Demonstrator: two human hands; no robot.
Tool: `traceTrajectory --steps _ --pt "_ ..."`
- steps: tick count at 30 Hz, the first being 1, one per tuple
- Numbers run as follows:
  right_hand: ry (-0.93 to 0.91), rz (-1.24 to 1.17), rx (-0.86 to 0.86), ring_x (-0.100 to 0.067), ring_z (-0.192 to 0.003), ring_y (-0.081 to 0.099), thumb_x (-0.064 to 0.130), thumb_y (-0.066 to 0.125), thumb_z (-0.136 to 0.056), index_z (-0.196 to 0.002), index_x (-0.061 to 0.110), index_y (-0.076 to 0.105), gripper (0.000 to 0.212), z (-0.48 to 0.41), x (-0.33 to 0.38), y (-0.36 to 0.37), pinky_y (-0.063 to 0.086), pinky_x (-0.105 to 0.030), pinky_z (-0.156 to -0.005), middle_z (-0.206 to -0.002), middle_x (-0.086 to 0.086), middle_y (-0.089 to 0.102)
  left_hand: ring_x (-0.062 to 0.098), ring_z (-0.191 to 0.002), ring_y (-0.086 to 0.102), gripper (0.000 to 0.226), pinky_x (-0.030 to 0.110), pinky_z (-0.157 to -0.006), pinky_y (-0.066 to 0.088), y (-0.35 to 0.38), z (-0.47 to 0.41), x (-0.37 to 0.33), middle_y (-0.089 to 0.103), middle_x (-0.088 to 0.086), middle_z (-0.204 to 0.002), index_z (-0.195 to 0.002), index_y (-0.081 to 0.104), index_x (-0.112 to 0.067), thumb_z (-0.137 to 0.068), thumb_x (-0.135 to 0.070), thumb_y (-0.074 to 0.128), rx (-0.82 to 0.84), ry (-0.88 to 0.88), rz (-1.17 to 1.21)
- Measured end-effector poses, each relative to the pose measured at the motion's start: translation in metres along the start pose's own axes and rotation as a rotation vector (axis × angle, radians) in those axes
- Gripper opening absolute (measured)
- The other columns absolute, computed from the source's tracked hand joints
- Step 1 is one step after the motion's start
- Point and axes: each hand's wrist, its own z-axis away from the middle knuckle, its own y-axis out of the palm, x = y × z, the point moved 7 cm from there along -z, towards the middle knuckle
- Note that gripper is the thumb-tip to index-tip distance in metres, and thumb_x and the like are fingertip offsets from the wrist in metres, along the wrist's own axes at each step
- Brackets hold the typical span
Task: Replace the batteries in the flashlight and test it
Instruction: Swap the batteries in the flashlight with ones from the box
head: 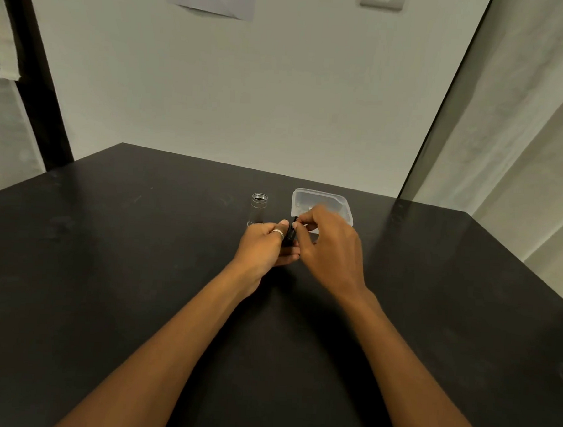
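Steadying a black part, the fingers of the left hand are curled round it, and its top is pinched by the right hand. The flashlight tube is stood upright just beyond the left fingers. It could be toppled if the pinch slipped.

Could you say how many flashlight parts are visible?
2: a flashlight tube standing behind the left hand; a black piece held between it and the right hand. More may be hidden.
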Motion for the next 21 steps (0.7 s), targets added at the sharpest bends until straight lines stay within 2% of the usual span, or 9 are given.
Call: traceTrajectory --steps 4,9,13,15,18,19,21 --pt "-0.052 0.012 -0.015 -0.014 -0.081 0.066 0.019 0.074 -0.091 -0.091 0.016 0.068 0.006 0.002 0.002 0.001 0.058 -0.034 -0.063 -0.089 0.002 0.073 0.016 -0.068 0.073 0.034 0.024 -0.063 0.057 -0.002 0.000 -0.001 0.076 0.017 -0.090 -0.098 0.074 -0.003 -0.106 -0.024 0.049 -0.014 0.001 0.002" --pt "-0.063 -0.135 0.085 -0.014 -0.089 0.066 0.020 0.073 -0.090 -0.091 0.017 0.073 0.003 0.001 0.002 0.008 0.058 -0.037 -0.070 -0.093 0.005 0.074 0.026 -0.085 0.075 0.030 0.030 -0.070 0.059 -0.005 0.000 -0.002 0.076 0.015 -0.094 -0.101 0.074 -0.002 -0.106 -0.013 0.046 -0.009 0.003 0.005" --pt "0.028 -0.236 0.144 -0.007 -0.095 0.065 0.019 0.077 -0.086 -0.090 0.019 0.077 0.004 -0.001 -0.005 0.013 0.058 -0.036 -0.077 -0.097 0.010 0.072 0.015 -0.069 0.073 0.030 0.028 -0.067 0.058 -0.003 0.004 -0.006 0.074 0.004 -0.075 -0.095 0.073 -0.003 -0.106 -0.012 0.047 0.007 0.020 0.009" --pt "0.182 -0.298 0.154 -0.006 -0.100 0.064 0.023 0.082 -0.084 -0.097 0.023 0.073 0.015 -0.003 -0.016 0.014 0.058 -0.033 -0.081 -0.104 0.013 0.068 0.011 -0.064 0.072 0.031 0.027 -0.065 0.057 0.001 0.008 -0.010 0.073 -0.004 -0.065 -0.092 0.070 -0.005 -0.107 -0.013 0.044 0.031 0.030 0.000" --pt "0.444 -0.429 0.238 -0.006 -0.111 0.060 0.029 0.088 -0.078 -0.126 0.025 0.059 0.055 -0.001 -0.032 0.021 0.055 -0.026 -0.089 -0.125 0.012 0.060 0.010 -0.068 0.074 0.031 0.028 -0.069 0.058 0.005 0.013 -0.015 0.072 -0.023 -0.065 -0.092 0.067 -0.006 -0.107 -0.010 0.041 0.075 0.050 -0.030" --pt "0.499 -0.482 0.266 -0.007 -0.114 0.059 0.029 0.089 -0.077 -0.133 0.022 0.056 0.065 0.000 -0.036 0.023 0.054 -0.025 -0.092 -0.129 0.010 0.060 0.011 -0.070 0.074 0.031 0.028 -0.069 0.058 0.006 0.014 -0.015 0.072 -0.024 -0.065 -0.093 0.068 -0.007 -0.107 -0.011 0.041 0.085 0.054 -0.033" --pt "0.544 -0.558 0.312 -0.009 -0.115 0.063 0.026 0.089 -0.077 -0.135 0.018 0.057 0.067 0.002 -0.040 0.027 0.055 -0.030 -0.099 -0.126 0.004 0.065 0.012 -0.071 0.075 0.030 0.028 -0.070 0.059 0.006 0.014 -0.016 0.074 -0.017 -0.068 -0.094 0.069 -0.009 -0.107 -0.013 0.043 0.094 0.059 -0.029"
